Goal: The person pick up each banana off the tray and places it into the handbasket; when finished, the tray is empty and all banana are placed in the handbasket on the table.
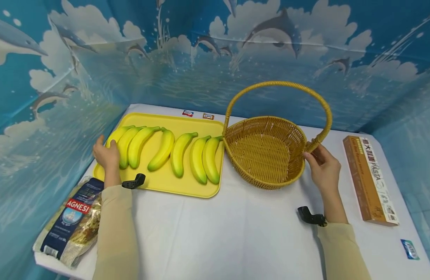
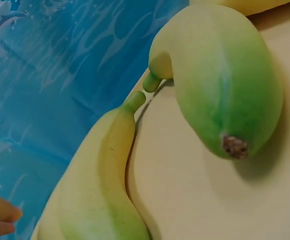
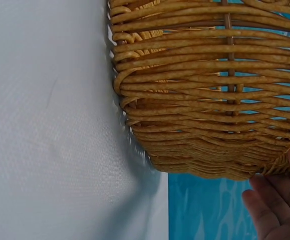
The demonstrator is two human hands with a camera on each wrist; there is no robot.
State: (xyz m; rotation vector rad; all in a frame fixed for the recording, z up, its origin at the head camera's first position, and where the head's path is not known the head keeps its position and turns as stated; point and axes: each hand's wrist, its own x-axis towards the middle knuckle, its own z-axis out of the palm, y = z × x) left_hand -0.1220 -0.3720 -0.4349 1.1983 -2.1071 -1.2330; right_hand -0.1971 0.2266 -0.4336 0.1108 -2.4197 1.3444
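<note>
Several yellow bananas with green tips lie in a row on a yellow tray (image 1: 183,189). My left hand (image 1: 108,154) is at the tray's left edge, beside the leftmost banana (image 1: 114,135), thumb and fingers apart. In the left wrist view, only some fingertips (image 2: 4,217) show at the lower left, with a gap to the nearest banana (image 2: 97,175). To the tray's right stands a wicker basket (image 1: 265,157) with a tall arched handle. My right hand (image 1: 325,169) grips its right rim at the handle's base, thumb in front and fingers behind.
A bag of Agnesi pasta (image 1: 73,221) lies at the table's left edge. On the right is a long pasta box (image 1: 370,181). Small packets lie behind the tray, and a blue-green one (image 1: 409,249) is at the right edge. A dolphin-print curtain (image 1: 187,77) surrounds the table.
</note>
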